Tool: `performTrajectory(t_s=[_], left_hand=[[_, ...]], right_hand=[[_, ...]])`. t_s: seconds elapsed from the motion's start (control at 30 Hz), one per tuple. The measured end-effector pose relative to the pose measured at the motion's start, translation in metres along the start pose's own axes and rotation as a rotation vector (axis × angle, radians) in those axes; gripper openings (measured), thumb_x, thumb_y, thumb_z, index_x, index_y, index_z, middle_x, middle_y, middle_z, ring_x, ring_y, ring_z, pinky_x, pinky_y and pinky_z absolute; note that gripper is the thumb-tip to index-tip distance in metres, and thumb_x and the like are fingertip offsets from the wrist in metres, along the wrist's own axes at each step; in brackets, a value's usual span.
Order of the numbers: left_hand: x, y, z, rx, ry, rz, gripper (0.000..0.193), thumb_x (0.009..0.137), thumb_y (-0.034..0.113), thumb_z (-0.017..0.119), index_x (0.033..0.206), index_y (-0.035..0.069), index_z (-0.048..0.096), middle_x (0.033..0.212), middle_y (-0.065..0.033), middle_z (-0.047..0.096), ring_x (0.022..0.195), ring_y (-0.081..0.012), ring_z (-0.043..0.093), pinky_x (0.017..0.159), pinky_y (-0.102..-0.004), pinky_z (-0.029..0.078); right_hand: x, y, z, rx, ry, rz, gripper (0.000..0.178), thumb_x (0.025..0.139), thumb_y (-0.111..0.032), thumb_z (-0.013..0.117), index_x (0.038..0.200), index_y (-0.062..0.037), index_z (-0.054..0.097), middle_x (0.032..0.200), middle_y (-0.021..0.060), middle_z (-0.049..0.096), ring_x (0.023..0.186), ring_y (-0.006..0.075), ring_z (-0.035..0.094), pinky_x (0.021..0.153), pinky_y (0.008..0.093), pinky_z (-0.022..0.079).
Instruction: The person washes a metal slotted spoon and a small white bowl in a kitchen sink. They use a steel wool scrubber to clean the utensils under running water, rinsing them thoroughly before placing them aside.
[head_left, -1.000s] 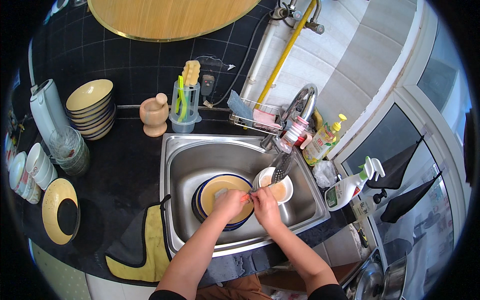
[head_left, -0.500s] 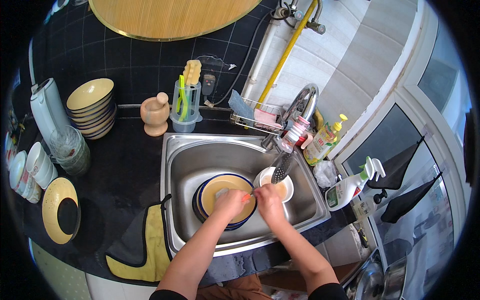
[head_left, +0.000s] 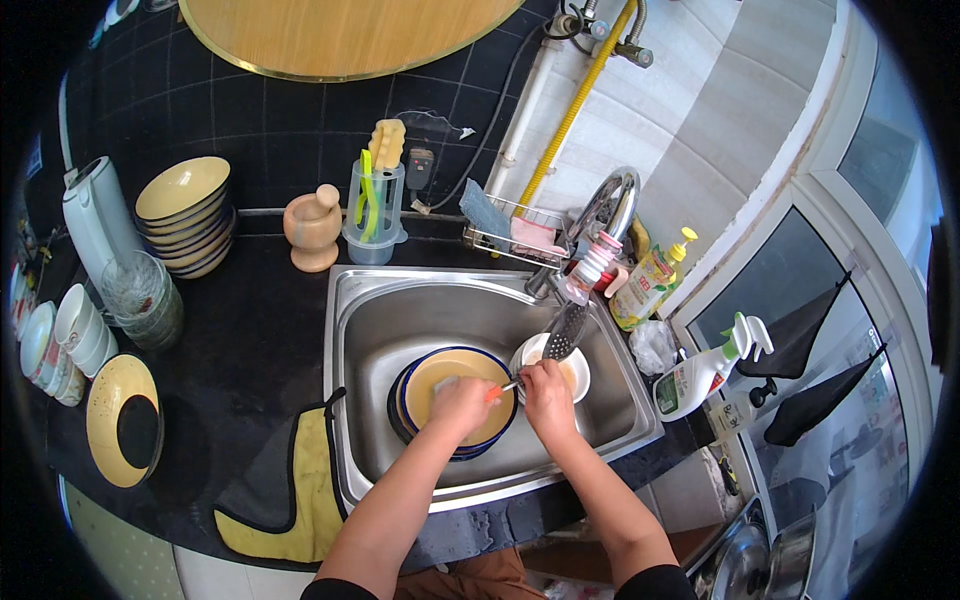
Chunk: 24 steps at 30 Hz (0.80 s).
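Observation:
Over the sink (head_left: 400, 285), both hands hold a slotted metal spatula (head_left: 567, 333) with an orange handle. My left hand (head_left: 463, 404) is closed around that handle, and its fingertips are partly hidden. My right hand (head_left: 548, 398) pinches the metal shaft, closer to the perforated blade, which tilts up toward the faucet (head_left: 618, 190). Beneath my left hand sits a stack of cream plates with blue rims (head_left: 440, 366). White bowls (head_left: 577, 367) stand beside them, partly covered by my right hand and the blade. A small pale patch shows by my left fingers; I cannot make out what it is.
Stacked bowls (head_left: 185, 190), a kettle (head_left: 98, 215), glasses (head_left: 148, 300) and a wooden mortar (head_left: 312, 240) stand left of the sink. A yellow cloth (head_left: 312, 490) lies at its left edge. To the right are a soap bottle (head_left: 648, 285) and a spray bottle (head_left: 700, 380).
My right hand has shifted slightly along the spatula's shaft, and the blade has moved a little. My left hand stays on the handle. The whole view has shifted slightly.

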<state>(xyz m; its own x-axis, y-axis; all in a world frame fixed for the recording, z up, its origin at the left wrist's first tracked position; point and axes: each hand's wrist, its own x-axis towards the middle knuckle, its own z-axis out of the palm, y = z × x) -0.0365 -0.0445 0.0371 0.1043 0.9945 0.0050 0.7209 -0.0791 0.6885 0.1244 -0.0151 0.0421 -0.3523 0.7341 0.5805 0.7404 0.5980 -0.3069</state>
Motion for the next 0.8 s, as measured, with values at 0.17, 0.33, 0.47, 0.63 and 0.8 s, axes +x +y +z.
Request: performTrajectory(t_s=[0.17,0.33,0.47,0.63,0.8], left_hand=[[0.004,-0.006,0.004,-0.013,0.005,-0.012,0.017,0.082,0.027,0.062,0.094,0.016,0.066,0.091,-0.0127,0.065,0.087,-0.0314,0.062,0.077,-0.0428,0.049],[0.003,-0.004,0.000,-0.076,-0.033,-0.069,0.015,0.081,0.026,0.062,0.090,0.015,0.066,0.090,-0.0135,0.065,0.088,-0.0317,0.062,0.077,-0.0431,0.048],[0.006,-0.008,0.001,-0.084,-0.017,-0.056,0.016,0.081,0.028,0.063,0.089,0.014,0.066,0.089,-0.0129,0.065,0.088,-0.0319,0.062,0.077,-0.0433,0.048],[0.004,-0.002,-0.003,-0.044,-0.001,-0.044,0.018,0.080,0.029,0.063,0.090,0.014,0.066,0.089,-0.0130,0.065,0.087,-0.0325,0.062,0.077,-0.0433,0.048],[0.007,-0.004,0.000,-0.068,0.007,-0.044,0.020,0.080,0.029,0.063,0.093,0.015,0.066,0.090,-0.0133,0.065,0.087,-0.0322,0.062,0.077,-0.0422,0.048]], right_hand=[[-0.003,-0.010,0.000,0.020,-0.022,-0.046,0.007,0.076,0.002,0.059,0.083,-0.0009,0.061,0.083,0.0156,0.055,0.078,0.0357,0.058,0.069,0.0415,0.048],[0.026,0.034,-0.006,-0.141,-0.055,0.139,0.006,0.074,0.001,0.059,0.079,-0.0018,0.060,0.082,0.0172,0.054,0.077,0.0357,0.058,0.067,0.0430,0.047],[0.033,0.016,-0.001,0.083,0.055,0.170,0.007,0.076,-0.003,0.062,0.083,-0.0021,0.062,0.084,0.0154,0.056,0.078,0.0348,0.058,0.069,0.0413,0.047],[0.025,0.007,0.001,-0.064,0.029,-0.039,0.012,0.076,-0.004,0.064,0.088,-0.0025,0.064,0.083,0.0137,0.058,0.078,0.0320,0.059,0.069,0.0398,0.047],[-0.005,-0.026,0.005,0.092,0.026,-0.066,0.007,0.080,-0.005,0.062,0.086,-0.0016,0.059,0.088,0.0143,0.057,0.078,0.0342,0.058,0.069,0.0401,0.047]])
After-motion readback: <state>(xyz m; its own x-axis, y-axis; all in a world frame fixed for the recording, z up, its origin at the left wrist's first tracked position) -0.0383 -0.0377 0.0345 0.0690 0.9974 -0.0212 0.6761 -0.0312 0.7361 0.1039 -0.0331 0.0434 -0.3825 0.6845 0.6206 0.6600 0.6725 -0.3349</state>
